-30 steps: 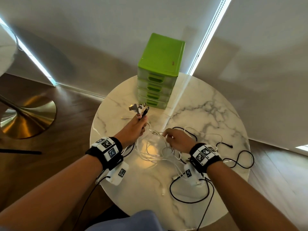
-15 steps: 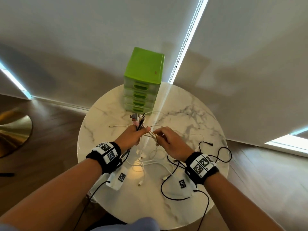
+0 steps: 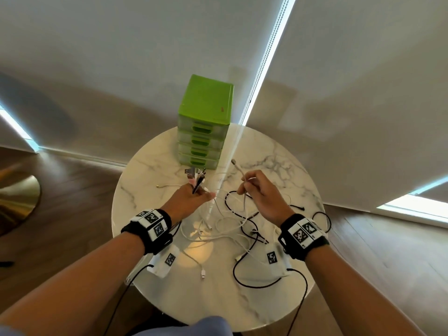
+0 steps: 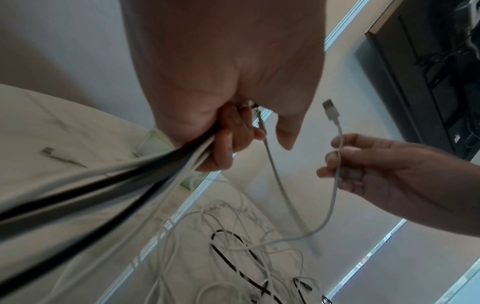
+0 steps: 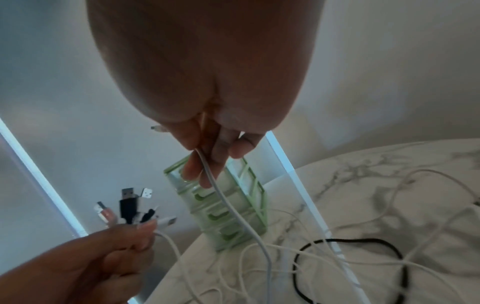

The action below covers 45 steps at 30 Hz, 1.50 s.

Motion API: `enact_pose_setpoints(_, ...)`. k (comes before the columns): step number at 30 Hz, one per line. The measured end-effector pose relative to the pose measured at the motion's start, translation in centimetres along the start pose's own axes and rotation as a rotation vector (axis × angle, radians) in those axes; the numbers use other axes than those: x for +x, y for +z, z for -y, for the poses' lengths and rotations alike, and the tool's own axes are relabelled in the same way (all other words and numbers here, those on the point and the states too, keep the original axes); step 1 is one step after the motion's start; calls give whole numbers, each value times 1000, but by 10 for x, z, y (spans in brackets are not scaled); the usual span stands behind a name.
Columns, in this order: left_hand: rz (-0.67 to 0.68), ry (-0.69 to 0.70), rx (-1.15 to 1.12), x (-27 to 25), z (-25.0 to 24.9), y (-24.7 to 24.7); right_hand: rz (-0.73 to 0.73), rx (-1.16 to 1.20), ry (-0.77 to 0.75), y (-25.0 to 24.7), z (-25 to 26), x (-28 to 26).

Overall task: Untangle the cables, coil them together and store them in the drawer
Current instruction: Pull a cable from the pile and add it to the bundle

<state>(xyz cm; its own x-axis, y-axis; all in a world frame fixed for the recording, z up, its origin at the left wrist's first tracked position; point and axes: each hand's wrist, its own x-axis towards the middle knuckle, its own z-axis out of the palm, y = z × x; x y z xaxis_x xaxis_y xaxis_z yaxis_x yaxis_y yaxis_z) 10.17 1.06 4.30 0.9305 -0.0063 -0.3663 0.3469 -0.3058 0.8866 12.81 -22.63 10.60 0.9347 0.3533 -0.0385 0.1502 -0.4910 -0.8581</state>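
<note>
My left hand (image 3: 194,198) grips a bunch of cable ends (image 3: 196,177), black and white, their plugs (image 5: 130,203) sticking up above the fist. My right hand (image 3: 254,190) pinches a single white cable (image 4: 335,185) just below its USB plug (image 3: 234,163), held raised to the right of the left hand. The remaining white and black cables (image 3: 232,224) lie tangled on the round marble table (image 3: 278,166) under both hands. A green drawer unit (image 3: 206,122) stands at the table's far edge, all its drawers closed.
One loose white cable end (image 3: 167,186) lies on the table left of my left hand. A black cable (image 3: 257,282) loops toward the near right edge. Wooden floor surrounds the table, with a wall behind the drawers.
My right hand has moved away from the left hand, up and to the right, drawing one white cable's plug end free of the tangle. The left hand keeps its bunch.
</note>
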Motion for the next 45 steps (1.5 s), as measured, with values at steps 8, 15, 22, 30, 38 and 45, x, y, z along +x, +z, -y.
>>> enact_pose_setpoints(8,52,117,-620,-14,-16,7,-71,238,-75,33,55,2)
enact_pose_setpoints(15,39,305,-675,-25,-32,2,8,128,-162,62,67,-7)
enact_pose_setpoints(22,3,326,-526,-31,-37,3,22,152,-141,69,59,-4)
enact_pose_setpoints(30,-203,253,-453,-13,-33,-14,275,-55,-2,81,22,-12)
enact_pose_setpoints(38,-134,328,-733,-20,-64,-58,475,-429,40,82,-31,-11)
enact_pose_setpoints(45,-281,424,-894,-22,-92,-101,400,-738,194,54,-74,-5)
